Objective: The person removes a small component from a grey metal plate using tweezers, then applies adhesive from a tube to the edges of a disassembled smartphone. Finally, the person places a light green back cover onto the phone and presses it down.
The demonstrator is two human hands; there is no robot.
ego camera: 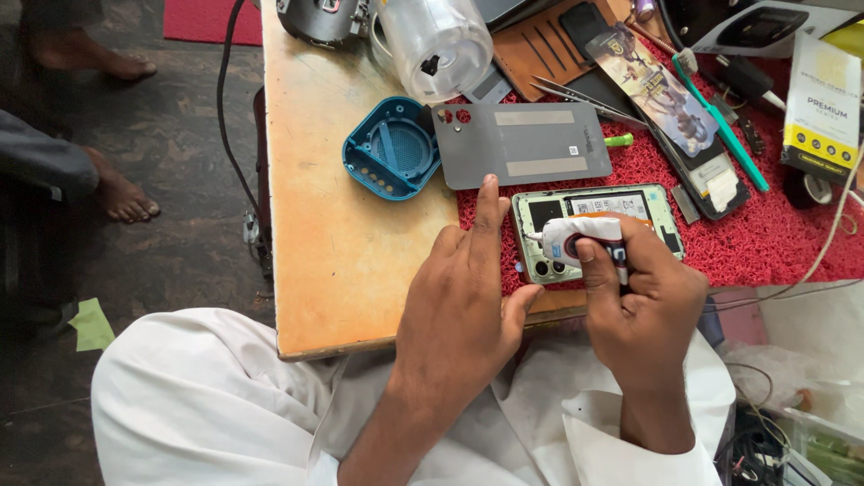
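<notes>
**Red mat, opened phone, and a small tool pressed to its corner**

Wooden worktop (360, 270) carries everything, and a red bristly mat (774, 234) covers the part beyond and to the right of the grip, probably so that small parts do not slide or roll away. On that mat, directly under both hands, lies the opened phone (630, 202), back cover off and pale green frame up, its long side running left to right. The grey back cover (526, 144) sits just beyond the phone, well out of the working area yet within reach. Left of it, on bare wood, rests a blue round-cornered shell (391, 148), hollow side up. Further off stand a clear plastic bottle (436, 45) on its side, a teal toothbrush (724, 126) and tweezers (576, 97).

The left hand (459, 306) lies flat and loose, forefinger stretched forward so its tip touches the mat at the phone's upper left corner; it clasps nothing and seems to pin the phone against sliding. The right hand (643, 306) is curled tight around a small white tool (585, 238) with a dark mark on its side, thumb on top, the nose aimed left at the camera end of the phone. Its wrist is bent inward, the fist low over the frame, which would give a short, steady reach.
</notes>
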